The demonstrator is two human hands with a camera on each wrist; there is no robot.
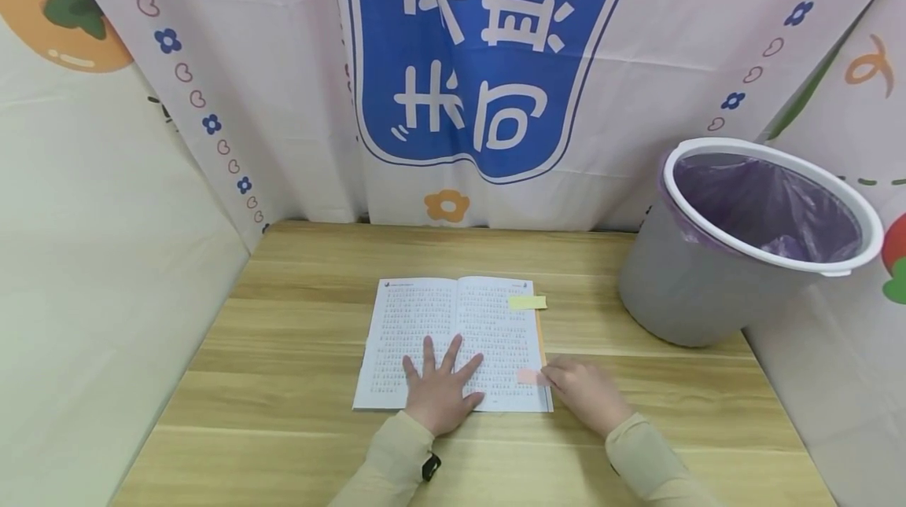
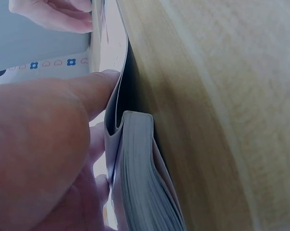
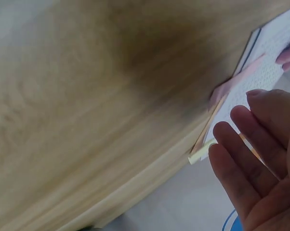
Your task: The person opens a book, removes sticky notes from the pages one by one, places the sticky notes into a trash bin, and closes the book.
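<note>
An open book (image 1: pixel 414 310) lies on the wooden table, with rows of printed text on both pages. My left hand (image 1: pixel 440 393) presses on its lower middle with fingers spread; in the left wrist view the thumb lies on a page that bows up over the thick page block (image 2: pixel 145 168). A pink sticky note (image 1: pixel 528 376) sits at the lower right page edge and sticks out past it in the right wrist view. My right hand (image 1: pixel 587 393) is beside this note, its fingers loosely bent with nothing between them in the right wrist view. A yellow sticky note (image 1: pixel 527 303) juts from the upper right edge.
A grey bin (image 1: pixel 694 287) with a white rim and purple liner stands at the table's back right. Printed curtains (image 1: pixel 297 98) hang behind the table (image 1: pixel 283 381) and along both sides.
</note>
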